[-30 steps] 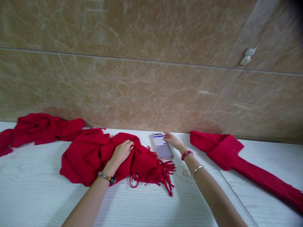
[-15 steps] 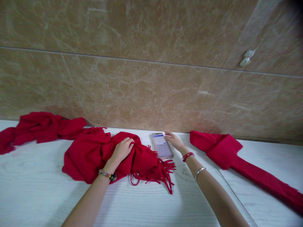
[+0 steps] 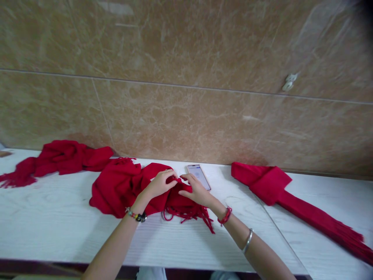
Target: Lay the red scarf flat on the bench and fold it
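Observation:
A crumpled red scarf [image 3: 116, 190] with a fringed end lies on the white table in front of me. My left hand [image 3: 161, 183] rests on its middle, thumb and fingertips curled close together at a small raised fold of the cloth. Facing it from the right, my right hand [image 3: 196, 191] is over the fringed part, thumb and fingers apart in a curve, touching the cloth or just above it. Behind the right hand lies a phone [image 3: 199, 175] with its screen lit.
Another crumpled red scarf [image 3: 67, 157] lies to the left against the marbled tile wall [image 3: 175, 116]. On the right a red scarf [image 3: 271, 186] is folded into a long strip. A small white fitting [image 3: 290, 82] sits on the wall. The table's front edge [image 3: 180, 266] shows below.
My right hand has left the phone's side and come left and nearer to me, over the scarf. My left hand has shifted slightly right, its fingers now curled at a fold.

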Available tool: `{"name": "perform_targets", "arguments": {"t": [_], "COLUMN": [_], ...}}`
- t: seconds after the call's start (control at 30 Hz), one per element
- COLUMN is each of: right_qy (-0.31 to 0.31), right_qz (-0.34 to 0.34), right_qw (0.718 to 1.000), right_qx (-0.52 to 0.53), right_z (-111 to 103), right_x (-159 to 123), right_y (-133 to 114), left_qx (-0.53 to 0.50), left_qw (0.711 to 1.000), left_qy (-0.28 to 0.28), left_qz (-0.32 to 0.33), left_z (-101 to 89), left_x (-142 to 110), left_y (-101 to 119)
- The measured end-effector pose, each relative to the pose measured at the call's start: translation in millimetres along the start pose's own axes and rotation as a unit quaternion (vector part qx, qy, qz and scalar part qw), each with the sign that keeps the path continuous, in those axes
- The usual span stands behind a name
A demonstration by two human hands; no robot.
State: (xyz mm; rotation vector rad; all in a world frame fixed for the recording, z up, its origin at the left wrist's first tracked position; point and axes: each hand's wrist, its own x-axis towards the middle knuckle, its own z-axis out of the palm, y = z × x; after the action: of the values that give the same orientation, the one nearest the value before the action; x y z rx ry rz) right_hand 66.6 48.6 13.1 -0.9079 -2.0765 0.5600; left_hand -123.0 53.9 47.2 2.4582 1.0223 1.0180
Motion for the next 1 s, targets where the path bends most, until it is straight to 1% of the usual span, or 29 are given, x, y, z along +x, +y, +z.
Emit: {"name": "perform_targets", "arguments": {"t": [0.07, 0.17, 0.27, 0.4, 0.47, 0.5, 0.63, 0.67, 0.7, 0.87, 1.0], "right_qy": [0.032, 0.077, 0.107, 0.126, 0.118, 0.101, -0.024, -0.040, -0.044, -0.007, 0.010], "right_qz": [0.003, 0.048, 0.082, 0.091, 0.091, 0.090, 0.075, 0.072, 0.072, 0.089, 0.069], "right_qw": [0.999, 0.995, 0.989, 0.986, 0.987, 0.989, 0.997, 0.996, 0.996, 0.996, 0.997], "right_qx": [0.005, 0.038, 0.056, 0.060, 0.059, 0.057, 0.025, 0.014, 0.004, -0.010, -0.032], "right_z": [1.4, 2.5, -1.1, -8.8, -10.9, -11.5, -14.2, -15.3, -16.6, -20.2, -16.0], "right_x": [-8.5, -14.0, -14.6, -17.2, -20.3, -22.0, -28.0, -28.8, -29.4, -30.1, -31.1], "right_y": [0.7, 8.1, 19.2, 28.1, 27.0, 25.2, 15.7, 14.0, 12.9, 12.2, 8.3], "left_qx": [-0.011, -0.002, 0.023, 0.076, 0.112, 0.130, 0.190, 0.202, 0.213, 0.256, 0.280], "left_qw": [0.999, 0.999, 0.999, 0.997, 0.994, 0.991, 0.981, 0.979, 0.976, 0.963, 0.953], "left_qy": [-0.026, -0.041, -0.032, -0.024, -0.014, -0.008, 0.013, 0.017, 0.020, 0.030, 0.038], "left_qz": [0.017, 0.020, 0.009, 0.006, 0.009, 0.012, 0.031, 0.037, 0.043, 0.079, 0.106], "left_z": [2.8, 9.3, 15.3, 20.8, 22.5, 23.0, 23.8, 24.0, 24.3, 28.0, 29.5], "left_x": [1.9, 5.5, 4.9, -2.8, -6.6, -8.0, -10.9, -11.2, -11.3, -11.4, -11.4], "left_y": [3.3, 0.9, -11.0, -31.2, -37.4, -39.1, -39.1, -38.7, -38.5, -39.1, -37.4]}}
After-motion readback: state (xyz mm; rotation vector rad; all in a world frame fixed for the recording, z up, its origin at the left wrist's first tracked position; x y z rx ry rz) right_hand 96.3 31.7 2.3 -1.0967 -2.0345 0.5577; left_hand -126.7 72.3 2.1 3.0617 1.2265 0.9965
